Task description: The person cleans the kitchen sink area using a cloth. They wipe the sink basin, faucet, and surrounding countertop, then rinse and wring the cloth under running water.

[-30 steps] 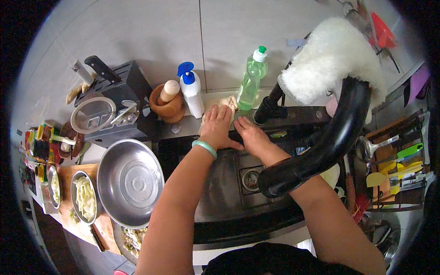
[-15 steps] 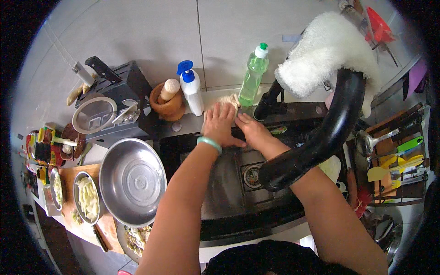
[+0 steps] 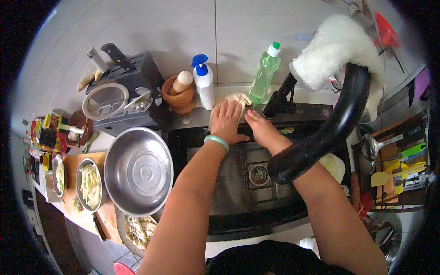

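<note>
My left hand (image 3: 225, 122), with a pale green bangle (image 3: 217, 141) on its wrist, lies flat with its fingers spread over a beige cloth (image 3: 239, 98). The cloth rests on the ledge behind the black sink (image 3: 224, 183), partly covered by that hand. Close beside it, my right hand (image 3: 263, 129) reaches over the sink's back edge with its fingertips near the cloth. Most of its fingers are hidden, so its grip does not show. A black tap spout (image 3: 339, 123) passes over my right forearm.
Behind the hands stand a green detergent bottle (image 3: 266, 73), a white pump bottle (image 3: 204, 87) and a wooden mortar (image 3: 178, 98) with a pestle. At left are a steel basin (image 3: 139, 172) and a cutting board (image 3: 111, 224) with bowls of cut food. A white towel (image 3: 337, 50) drapes over the tap.
The whole view has shifted, so the scene appears farther right. Both hands keep nearly the same place by the cloth.
</note>
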`<state>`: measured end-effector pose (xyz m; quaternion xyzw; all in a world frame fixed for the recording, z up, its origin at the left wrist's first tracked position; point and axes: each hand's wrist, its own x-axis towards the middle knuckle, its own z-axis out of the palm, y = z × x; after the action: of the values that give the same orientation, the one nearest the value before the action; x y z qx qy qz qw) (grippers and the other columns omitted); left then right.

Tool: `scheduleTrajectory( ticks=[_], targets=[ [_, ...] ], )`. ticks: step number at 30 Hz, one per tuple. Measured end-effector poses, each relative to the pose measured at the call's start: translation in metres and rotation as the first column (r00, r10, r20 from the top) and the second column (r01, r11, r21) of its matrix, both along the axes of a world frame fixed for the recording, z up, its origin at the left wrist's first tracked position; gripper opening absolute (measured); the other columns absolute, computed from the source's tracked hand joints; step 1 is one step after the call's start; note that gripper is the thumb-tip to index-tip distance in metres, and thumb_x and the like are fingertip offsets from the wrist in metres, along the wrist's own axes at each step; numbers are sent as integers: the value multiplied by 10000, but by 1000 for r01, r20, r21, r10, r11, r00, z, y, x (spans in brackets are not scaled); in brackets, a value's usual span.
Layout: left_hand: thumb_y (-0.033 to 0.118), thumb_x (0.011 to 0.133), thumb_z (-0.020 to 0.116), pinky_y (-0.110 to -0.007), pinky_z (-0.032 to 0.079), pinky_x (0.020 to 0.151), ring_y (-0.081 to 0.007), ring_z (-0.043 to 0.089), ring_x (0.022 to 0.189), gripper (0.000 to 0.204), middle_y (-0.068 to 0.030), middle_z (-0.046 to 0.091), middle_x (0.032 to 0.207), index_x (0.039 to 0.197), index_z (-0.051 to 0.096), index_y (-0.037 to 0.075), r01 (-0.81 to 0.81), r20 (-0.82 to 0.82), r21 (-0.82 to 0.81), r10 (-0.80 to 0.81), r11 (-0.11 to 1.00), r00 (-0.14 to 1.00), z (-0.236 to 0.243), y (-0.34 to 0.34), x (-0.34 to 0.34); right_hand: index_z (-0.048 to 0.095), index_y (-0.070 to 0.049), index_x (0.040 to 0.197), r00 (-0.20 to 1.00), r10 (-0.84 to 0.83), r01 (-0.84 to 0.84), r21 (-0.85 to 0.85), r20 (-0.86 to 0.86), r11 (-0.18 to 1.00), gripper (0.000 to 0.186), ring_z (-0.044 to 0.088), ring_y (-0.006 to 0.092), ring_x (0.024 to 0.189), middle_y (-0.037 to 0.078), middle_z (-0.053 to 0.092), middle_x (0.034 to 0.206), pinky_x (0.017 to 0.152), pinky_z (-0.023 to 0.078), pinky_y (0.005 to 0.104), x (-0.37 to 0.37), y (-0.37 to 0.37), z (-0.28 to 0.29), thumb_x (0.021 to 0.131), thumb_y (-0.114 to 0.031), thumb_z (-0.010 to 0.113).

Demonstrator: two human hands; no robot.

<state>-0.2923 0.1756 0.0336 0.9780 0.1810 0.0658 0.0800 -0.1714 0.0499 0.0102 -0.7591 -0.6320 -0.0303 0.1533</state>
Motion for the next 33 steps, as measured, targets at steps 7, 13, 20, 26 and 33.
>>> scheduleTrajectory(
  ticks=[7,13,20,26,33],
  targets=[
    [320,603,816,-477,190,1112,-406,171,1358,1030,-171,209,1474,1417,235,75,-92,-69,-94,86,991,994,1,-1,-59,517,36,1149,992,-74,98,-250,106,963,365,541,358,1077,222,531,1198,906,460,411,2,11,7,818,-118,501],
    [274,622,796,-444,195,1120,-398,162,1366,1004,-168,193,1485,1429,225,100,-90,-171,-79,75,993,982,-4,13,-61,518,7,1161,911,-324,335,-3,-255,942,568,550,337,1066,206,574,1106,859,475,426,-54,87,87,751,-366,644],
    [262,604,789,-452,193,1125,-417,110,1371,962,-162,174,1488,1410,291,98,-81,-136,-160,60,984,989,1,10,-60,558,-4,1068,703,-405,549,86,-584,831,612,602,359,953,210,617,1023,818,486,443,-66,147,77,641,-404,738],
    [320,616,778,-442,184,1128,-420,88,1374,986,-184,139,1495,1422,255,99,-72,-200,-156,40,985,979,-1,14,-59,556,-20,1017,680,-328,564,182,-656,806,514,631,393,836,209,653,880,747,504,481,-66,147,67,649,-333,731],
    [369,624,788,-446,158,1129,-423,153,1360,1064,-188,201,1477,1438,173,68,-33,-212,-49,21,998,977,0,12,-59,594,15,958,672,-378,659,280,-637,698,457,641,375,814,223,654,837,718,507,451,-34,115,65,649,-299,716]
  ],
)
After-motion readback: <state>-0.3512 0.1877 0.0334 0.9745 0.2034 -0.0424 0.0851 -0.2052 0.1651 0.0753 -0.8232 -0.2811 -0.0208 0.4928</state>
